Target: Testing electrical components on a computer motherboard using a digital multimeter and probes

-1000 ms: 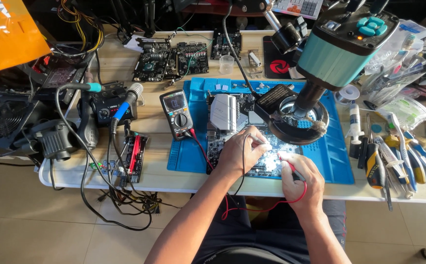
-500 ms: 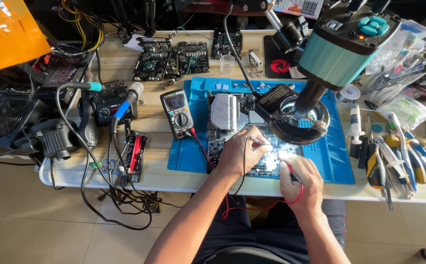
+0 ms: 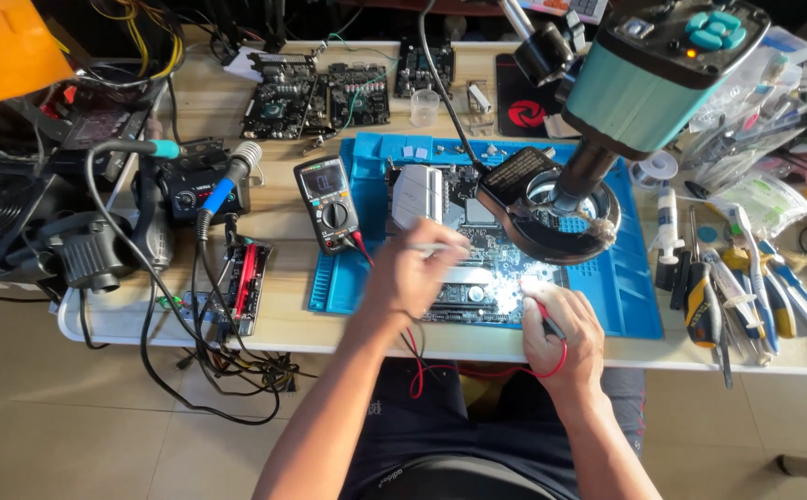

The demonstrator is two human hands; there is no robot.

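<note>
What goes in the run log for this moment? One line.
left hand: holds probe | right hand: holds red-lead probe | both on circuit board | multimeter beside

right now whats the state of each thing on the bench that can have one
left hand: closed on a thin probe, over the circuit board
right hand: gripping a red-wired probe, tip down on the circuit board
circuit board: flat on the blue mat, lit
ring light: on
multimeter: lying flat, leads plugged in
microscope camera: pointing down, indicator lit
</note>
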